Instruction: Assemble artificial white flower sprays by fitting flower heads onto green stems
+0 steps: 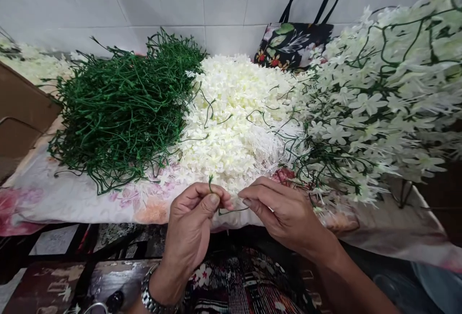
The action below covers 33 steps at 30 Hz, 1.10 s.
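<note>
Item, far left: one brown cardboard box [21,112], partly out of frame. Item: one heap of loose dark-green plastic stems [122,112], tangled and too many for me to count, lying on one pale floral-print cloth [72,198]. Item: one steel-link wristwatch [151,297] on the left wrist. Item: left hand [191,222], curled nearly closed, thumb pressed to forefinger on one thin green plastic stem [210,182]; the stem's tip stands just above the pinch, at the near edge of the cloth, and its tail runs across toward the other hand. Item, centre: one heap of loose cream-white fabric blossoms [234,117], uncountable, with a few stray stems lying on it. Item: right hand [285,213], fingers long and close together, tips at the stem's tail; I cannot tell whether it pinches or only touches. Item: one black flower-print tote bag [292,44], two straps, against the tiled wall. Item, far right: one pile of finished white-flowered green sprays [390,97], overhanging the cloth's edge. Risks, in my judgement: the held stem, springy and lightly pinched, could flick free into the lap; the overhanging sprays could slide off if a sleeve or elbow nudges them
</note>
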Each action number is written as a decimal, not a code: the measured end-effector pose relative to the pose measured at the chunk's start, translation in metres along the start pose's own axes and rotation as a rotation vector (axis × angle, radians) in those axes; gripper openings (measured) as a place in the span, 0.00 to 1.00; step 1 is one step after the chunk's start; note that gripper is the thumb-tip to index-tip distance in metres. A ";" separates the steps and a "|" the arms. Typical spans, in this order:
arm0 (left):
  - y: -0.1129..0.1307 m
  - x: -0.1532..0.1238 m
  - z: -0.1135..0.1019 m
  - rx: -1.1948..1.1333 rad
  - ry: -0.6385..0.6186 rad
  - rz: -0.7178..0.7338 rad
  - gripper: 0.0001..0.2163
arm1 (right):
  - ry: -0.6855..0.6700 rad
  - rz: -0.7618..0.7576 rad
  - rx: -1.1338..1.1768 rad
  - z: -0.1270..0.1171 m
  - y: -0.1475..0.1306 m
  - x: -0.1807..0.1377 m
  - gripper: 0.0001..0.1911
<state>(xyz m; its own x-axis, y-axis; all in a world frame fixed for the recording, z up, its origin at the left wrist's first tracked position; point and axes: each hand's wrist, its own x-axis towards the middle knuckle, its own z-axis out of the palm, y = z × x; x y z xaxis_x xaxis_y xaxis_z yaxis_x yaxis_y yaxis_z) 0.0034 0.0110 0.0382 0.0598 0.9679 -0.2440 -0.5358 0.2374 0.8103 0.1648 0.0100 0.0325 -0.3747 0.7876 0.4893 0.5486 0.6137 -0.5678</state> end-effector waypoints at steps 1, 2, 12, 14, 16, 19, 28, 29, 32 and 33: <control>0.000 0.001 0.001 -0.008 0.009 0.006 0.05 | -0.001 -0.010 -0.009 0.000 0.000 0.000 0.10; 0.000 0.002 0.001 -0.020 0.022 0.020 0.05 | 0.005 -0.017 -0.018 -0.002 0.000 0.000 0.10; 0.008 0.001 -0.017 0.102 0.151 0.064 0.07 | 0.230 0.005 -0.414 -0.027 0.016 -0.018 0.13; 0.002 -0.002 -0.019 0.159 0.116 0.004 0.07 | 0.184 -0.036 -0.458 -0.030 0.017 -0.022 0.14; -0.006 -0.004 -0.020 0.244 0.084 -0.023 0.07 | 0.130 -0.075 -0.485 -0.033 0.016 -0.025 0.13; -0.015 -0.005 -0.017 0.433 -0.021 -0.032 0.05 | 0.023 -0.077 -0.535 -0.036 0.012 -0.029 0.11; -0.017 -0.002 -0.003 0.765 -0.216 -0.049 0.09 | -0.155 -0.007 -0.543 -0.007 0.001 -0.035 0.13; -0.017 -0.002 -0.003 0.757 -0.200 -0.054 0.08 | -0.144 -0.011 -0.544 -0.005 0.002 -0.034 0.13; -0.016 -0.002 -0.005 0.729 -0.113 -0.044 0.07 | -0.087 -0.010 -0.540 -0.008 0.005 -0.033 0.12; -0.016 -0.002 -0.005 0.727 -0.089 -0.035 0.07 | -0.060 -0.002 -0.537 -0.010 0.006 -0.034 0.12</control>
<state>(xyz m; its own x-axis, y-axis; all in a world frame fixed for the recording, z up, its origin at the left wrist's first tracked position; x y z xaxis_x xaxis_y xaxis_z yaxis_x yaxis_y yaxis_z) 0.0072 0.0051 0.0228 0.1512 0.9544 -0.2574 0.1605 0.2332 0.9591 0.1880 -0.0141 0.0187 -0.4097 0.7978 0.4424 0.8467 0.5131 -0.1412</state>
